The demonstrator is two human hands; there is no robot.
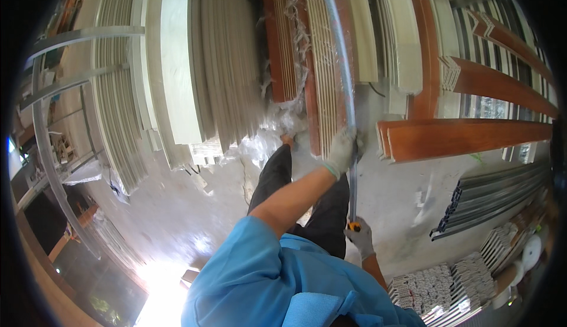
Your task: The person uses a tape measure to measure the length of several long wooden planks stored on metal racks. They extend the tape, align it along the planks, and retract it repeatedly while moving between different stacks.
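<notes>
In my gloved right hand point(361, 239), fingers closed around it, is an orange and black tape measure point(354, 226). Its long blade point(344, 49) runs away from me up to the far edge of the view, along a plastic-wrapped bundle of cream and brown strips point(323, 49). Further along, my gloved left hand point(341, 153) is closed on the blade at the near end of that bundle. The fingertips of this hand are partly hidden.
Stacks of long cream panels point(177, 61) stand to the left, beside a metal rack point(88, 34). Brown boards point(466, 140) stick out at the right, above dark metal tubes point(490, 197). Crumpled clear plastic point(260, 141) lies by my foot. White bundled profiles point(422, 288) sit at lower right.
</notes>
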